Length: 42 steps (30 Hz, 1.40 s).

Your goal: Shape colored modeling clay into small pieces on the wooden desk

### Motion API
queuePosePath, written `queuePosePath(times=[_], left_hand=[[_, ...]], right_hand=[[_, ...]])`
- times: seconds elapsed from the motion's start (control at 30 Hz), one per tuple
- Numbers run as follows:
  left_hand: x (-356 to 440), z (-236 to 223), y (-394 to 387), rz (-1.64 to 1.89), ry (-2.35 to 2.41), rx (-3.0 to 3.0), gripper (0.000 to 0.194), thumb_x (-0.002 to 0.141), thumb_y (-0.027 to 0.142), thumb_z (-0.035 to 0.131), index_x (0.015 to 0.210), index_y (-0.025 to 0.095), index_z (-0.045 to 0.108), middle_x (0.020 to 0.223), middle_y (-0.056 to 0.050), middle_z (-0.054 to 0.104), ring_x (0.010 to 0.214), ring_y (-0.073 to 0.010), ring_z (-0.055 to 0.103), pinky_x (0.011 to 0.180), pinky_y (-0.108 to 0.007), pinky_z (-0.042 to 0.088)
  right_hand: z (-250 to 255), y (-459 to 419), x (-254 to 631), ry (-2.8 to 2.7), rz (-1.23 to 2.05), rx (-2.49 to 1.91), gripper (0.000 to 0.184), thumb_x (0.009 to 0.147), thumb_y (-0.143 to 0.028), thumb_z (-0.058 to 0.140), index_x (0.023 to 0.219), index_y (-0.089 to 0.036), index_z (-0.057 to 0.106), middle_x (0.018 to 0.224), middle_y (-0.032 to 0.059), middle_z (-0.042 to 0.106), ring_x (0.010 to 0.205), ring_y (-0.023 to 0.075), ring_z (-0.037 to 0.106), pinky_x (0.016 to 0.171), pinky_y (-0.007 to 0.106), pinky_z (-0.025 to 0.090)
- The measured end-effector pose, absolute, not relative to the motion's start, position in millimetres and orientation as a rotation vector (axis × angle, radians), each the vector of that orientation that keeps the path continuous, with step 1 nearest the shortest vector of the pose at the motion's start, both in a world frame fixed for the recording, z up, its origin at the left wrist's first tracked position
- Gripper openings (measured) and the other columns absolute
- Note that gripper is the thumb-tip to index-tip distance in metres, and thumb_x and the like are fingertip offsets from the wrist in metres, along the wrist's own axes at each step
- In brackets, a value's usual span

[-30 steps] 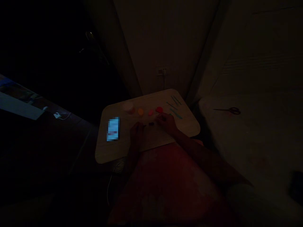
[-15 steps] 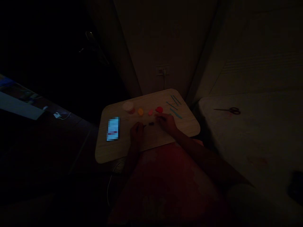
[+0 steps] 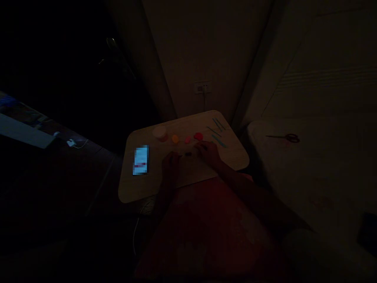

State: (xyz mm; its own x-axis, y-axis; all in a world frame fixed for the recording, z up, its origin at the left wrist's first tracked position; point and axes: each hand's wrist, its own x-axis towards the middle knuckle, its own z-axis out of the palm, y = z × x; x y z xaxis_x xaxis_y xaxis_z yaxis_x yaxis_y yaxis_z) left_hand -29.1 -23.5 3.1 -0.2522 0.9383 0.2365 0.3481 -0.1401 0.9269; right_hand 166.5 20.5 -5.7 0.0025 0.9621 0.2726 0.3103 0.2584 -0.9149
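Observation:
The light is very dim. My left hand (image 3: 171, 164) rests on the small wooden table (image 3: 200, 173), its fingers closed; a thin tip pokes out by the fingertips, too dark to name. My right hand (image 3: 209, 152) is bent, fingers curled together just below a red lump (image 3: 198, 136), and whatever they pinch is hidden. Between the hands lies a small dark piece (image 3: 188, 154), apart from both. A pink lump (image 3: 187, 139) and an orange lump (image 3: 175, 138) sit in a row left of the red one, looking like modelling clay.
A pale lidded tub (image 3: 160, 133) stands at the back left, with a lit phone (image 3: 140, 160) nearer the left edge. Several thin teal sticks (image 3: 218, 140) lie at the back right. Scissors (image 3: 290, 138) rest on a pale surface beyond the table's right side.
The fingers of my right hand have shifted slightly near the red lump. My left hand and the things on the table have stayed put.

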Motion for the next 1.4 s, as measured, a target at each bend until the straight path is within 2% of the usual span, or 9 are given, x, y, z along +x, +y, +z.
queuePosePath(times=[0.1,0.27,0.6,0.8,0.9,1.03,1.13,1.23,1.4], left_hand=[[-29.5,2.1,-22.7,1.415,1.590,1.463,0.034,0.093,0.039,0.058,0.065,0.019,0.054,0.064,0.001,0.052,0.064,-0.0139,0.047,0.059,-0.026,0.037],[-29.5,0.9,-22.0,1.425,1.574,1.450,0.038,0.092,0.044,0.059,0.063,0.020,0.053,0.063,0.001,0.050,0.063,-0.0142,0.046,0.059,-0.027,0.036],[-27.8,4.1,-22.5,1.401,1.587,1.441,0.036,0.091,0.045,0.058,0.066,0.020,0.055,0.065,0.001,0.053,0.064,-0.0143,0.047,0.060,-0.027,0.037],[-27.2,4.9,-23.8,1.405,1.580,1.435,0.038,0.091,0.047,0.058,0.065,0.020,0.053,0.065,0.001,0.052,0.063,-0.0144,0.047,0.059,-0.027,0.037],[-27.8,4.4,-24.2,1.415,1.590,1.456,0.038,0.092,0.045,0.059,0.065,0.020,0.052,0.064,0.001,0.051,0.063,-0.0142,0.047,0.060,-0.027,0.037],[-28.9,2.1,-23.4,1.400,1.588,1.428,0.038,0.091,0.046,0.059,0.064,0.020,0.052,0.064,0.001,0.050,0.063,-0.0142,0.046,0.059,-0.027,0.037],[-29.6,0.0,-22.2,1.389,1.584,1.420,0.038,0.091,0.049,0.059,0.066,0.020,0.054,0.065,0.001,0.051,0.064,-0.0144,0.046,0.060,-0.027,0.037],[-30.2,-0.8,-21.6,1.390,1.585,1.445,0.038,0.091,0.048,0.058,0.065,0.020,0.053,0.064,0.001,0.051,0.063,-0.0140,0.046,0.060,-0.027,0.037],[-29.2,2.4,-22.0,1.397,1.589,1.475,0.042,0.092,0.052,0.058,0.064,0.020,0.053,0.064,0.000,0.052,0.063,-0.0150,0.047,0.059,-0.028,0.039]], right_hand=[[-7.6,22.0,167.8,-1.541,0.784,-1.186,0.031,0.095,-0.034,0.055,0.094,-0.018,0.081,0.087,0.0066,0.079,0.081,0.0206,0.070,0.079,0.030,0.052],[-9.2,22.8,168.4,-1.565,0.824,-1.151,0.034,0.092,-0.025,0.057,0.116,-0.016,0.079,0.102,0.0100,0.080,0.090,0.0225,0.074,0.085,0.032,0.055],[-9.3,20.7,165.5,-1.506,0.928,-1.156,0.019,0.078,-0.033,0.075,0.087,-0.017,0.076,0.082,0.0061,0.077,0.073,0.0185,0.069,0.067,0.027,0.050],[-3.6,18.8,166.2,-1.490,0.788,-1.194,0.034,0.089,-0.044,0.064,0.067,-0.018,0.065,0.060,0.0001,0.061,0.058,0.0139,0.054,0.058,0.025,0.039],[-2.5,19.0,167.7,-1.526,0.785,-1.181,0.034,0.094,-0.038,0.056,0.072,-0.017,0.070,0.063,0.0018,0.065,0.061,0.0153,0.057,0.061,0.026,0.042],[-5.2,21.0,168.2,-1.523,0.808,-1.175,0.030,0.095,-0.031,0.052,0.097,-0.017,0.078,0.077,0.0050,0.075,0.069,0.0179,0.065,0.067,0.027,0.048],[-8.0,22.2,167.5,-1.513,0.838,-1.148,0.029,0.094,-0.028,0.054,0.106,-0.017,0.079,0.092,0.0073,0.079,0.079,0.0194,0.071,0.075,0.029,0.053],[-9.2,22.4,166.7,-1.530,0.882,-1.152,0.023,0.088,-0.025,0.063,0.102,-0.018,0.080,0.097,0.0075,0.080,0.083,0.0204,0.072,0.078,0.030,0.055],[-6.9,20.3,166.0,-1.501,0.891,-1.232,0.014,0.077,-0.028,0.076,0.085,-0.016,0.077,0.079,0.0046,0.077,0.072,0.0177,0.068,0.066,0.026,0.050]])
